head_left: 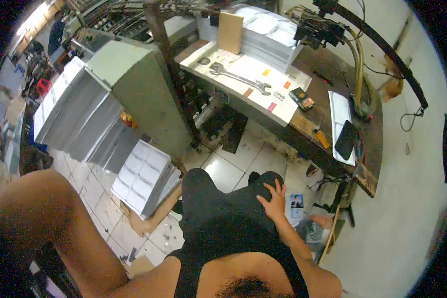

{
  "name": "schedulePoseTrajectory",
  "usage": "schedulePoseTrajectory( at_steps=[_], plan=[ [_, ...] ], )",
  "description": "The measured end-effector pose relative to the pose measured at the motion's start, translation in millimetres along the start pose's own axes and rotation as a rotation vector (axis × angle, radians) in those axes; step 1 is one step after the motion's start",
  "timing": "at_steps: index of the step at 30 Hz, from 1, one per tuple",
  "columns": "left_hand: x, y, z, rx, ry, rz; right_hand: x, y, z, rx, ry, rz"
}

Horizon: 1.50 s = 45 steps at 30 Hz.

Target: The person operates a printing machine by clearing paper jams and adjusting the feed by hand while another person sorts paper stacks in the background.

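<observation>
Down at lower centre, the right hand [274, 201] lies flat on the dark-clad knee [233, 198], fingers spread, holding nothing. Its forearm runs down toward the lower right. Just right of it a small card [296, 205] lies on the floor. The left arm [49, 218] fills the lower left; its hand is out of view. White sheet stacks [144, 176] sit left of the knee, and a wrench [241, 78] lies on the bench [328, 134] at upper centre.

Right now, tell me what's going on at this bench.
A person sits by the workbench, handling nothing. The right hand rests flat on the knee, open and empty. The left arm stretches out to the lower left; its hand is out of view. A wrench lies untouched on the white sheet, and stacks of printed sheets sit on the floor beside the knee.
</observation>
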<state>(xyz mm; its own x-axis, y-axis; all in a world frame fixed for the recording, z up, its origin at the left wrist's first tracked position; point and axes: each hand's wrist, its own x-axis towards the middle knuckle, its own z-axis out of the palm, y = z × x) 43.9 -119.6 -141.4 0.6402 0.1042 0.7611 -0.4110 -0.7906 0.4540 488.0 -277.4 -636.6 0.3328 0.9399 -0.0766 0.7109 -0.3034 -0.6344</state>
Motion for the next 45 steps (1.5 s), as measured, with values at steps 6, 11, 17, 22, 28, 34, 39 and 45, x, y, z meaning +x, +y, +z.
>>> schedulePoseTrajectory(
  at_steps=[6, 11, 17, 22, 28, 34, 39, 45],
  plan=[
    [-16, -34, 48, 0.284, -0.133, -0.039, -1, -11, 0, -0.039, -0.006, -0.036],
    [-11, -42, 53, 0.313, -0.152, -0.027, 0, -16, -4, -0.048, 0.013, 0.000],
    [-4, -48, 57, 0.303, -0.148, -0.030, 5, -1, -8, -0.014, 0.027, -0.035],
    [-7, -50, 56, 0.329, -0.163, -0.013, 10, -13, -4, -0.062, 0.014, 0.003],
    [1, -59, 59, 0.313, -0.180, -0.012, 2, -1, 0, 0.019, 0.011, 0.001],
    [-8, -61, 61, 0.329, -0.163, 0.000, -1, -6, -2, -0.029, -0.019, 0.030],
    [-7, -60, 67, 0.325, -0.167, 0.004, 2, -11, -4, -0.044, 0.026, -0.019],
    [-7, -59, 70, 0.322, -0.177, 0.015, 0, -11, -4, -0.049, 0.027, 0.020]
  ],
)
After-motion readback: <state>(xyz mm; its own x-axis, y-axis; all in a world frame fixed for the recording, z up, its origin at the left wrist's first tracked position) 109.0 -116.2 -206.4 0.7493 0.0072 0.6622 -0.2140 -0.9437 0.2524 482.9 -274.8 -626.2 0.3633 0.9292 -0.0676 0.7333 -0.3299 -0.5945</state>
